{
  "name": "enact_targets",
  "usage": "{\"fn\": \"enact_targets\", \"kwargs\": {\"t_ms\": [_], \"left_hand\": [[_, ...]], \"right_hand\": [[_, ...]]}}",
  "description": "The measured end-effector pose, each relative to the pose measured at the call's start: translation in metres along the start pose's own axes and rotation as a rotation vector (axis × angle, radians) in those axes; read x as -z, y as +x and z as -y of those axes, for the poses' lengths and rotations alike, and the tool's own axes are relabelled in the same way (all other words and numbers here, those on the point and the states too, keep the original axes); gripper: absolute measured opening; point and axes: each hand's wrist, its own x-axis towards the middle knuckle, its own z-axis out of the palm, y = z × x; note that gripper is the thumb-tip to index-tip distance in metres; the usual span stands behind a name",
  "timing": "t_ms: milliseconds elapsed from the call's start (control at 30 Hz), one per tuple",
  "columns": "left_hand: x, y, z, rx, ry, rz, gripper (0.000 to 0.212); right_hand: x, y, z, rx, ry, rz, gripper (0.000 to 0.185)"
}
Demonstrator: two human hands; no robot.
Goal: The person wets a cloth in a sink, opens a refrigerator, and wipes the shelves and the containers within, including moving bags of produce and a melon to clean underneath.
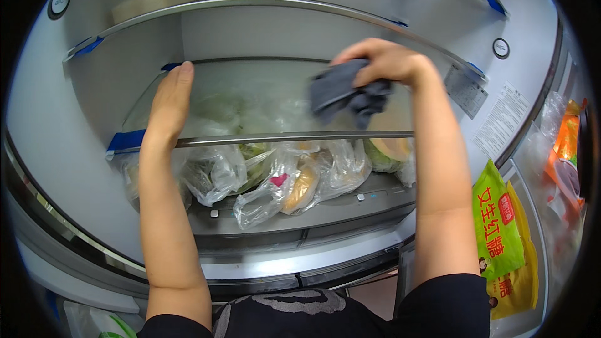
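My right hand [387,63] grips a crumpled dark grey cloth [345,91] over the right part of a glass refrigerator shelf [277,89]. Motion blurs the cloth, and I cannot tell whether it touches the glass. On the left, my left hand [171,96] is straight and empty at the shelf's left end, seen edge-on with most fingers hidden. A metal trim strip [281,138] runs along the shelf's front edge between my forearms. Through the glass, the food beneath looks hazy.
Below the shelf lie clear plastic bags [216,173] with greens, a wrapped yellowish item [300,188] and a cut melon [387,152]. Another shelf's front edge [263,2] crosses above. Green [497,225] and yellow [523,263] packets stand in the right door.
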Motion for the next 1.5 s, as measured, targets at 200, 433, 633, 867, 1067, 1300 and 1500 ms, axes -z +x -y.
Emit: {"fn": "enact_targets", "kwargs": {"t_ms": [200, 433, 633, 867, 1067, 1300, 1500], "left_hand": [[-0.010, -0.005, -0.001, -0.138, 0.122, -0.135, 0.055], [-0.015, -0.019, -0.026, -0.316, 0.067, -0.444, 0.038], [-0.049, -0.032, -0.052, -0.551, -0.002, -0.271, 0.034], [-0.075, -0.035, -0.051, -0.459, 0.038, -0.065, 0.050], [-0.075, -0.027, -0.043, -0.353, 0.126, 0.027, 0.064], [-0.082, -0.028, -0.044, -0.335, 0.150, -0.018, 0.067], [-0.065, -0.040, -0.053, -0.320, -0.355, -0.310, 0.049]], "right_hand": [[0.055, -0.068, -0.102, -0.854, -0.304, -0.472, 0.044], [-0.015, -0.044, -0.117, -0.750, -0.625, -0.424, 0.055], [-0.091, 0.008, -0.005, -0.395, -0.573, -0.368, 0.048], [-0.112, -0.009, 0.030, -0.222, -0.436, -0.296, 0.045], [-0.059, -0.040, -0.054, -0.703, -0.484, -0.423, 0.056], [-0.026, -0.072, -0.098, -1.124, -0.452, -0.662, 0.050], [-0.056, -0.036, -0.047, -0.760, -0.571, -0.500, 0.051]]}}
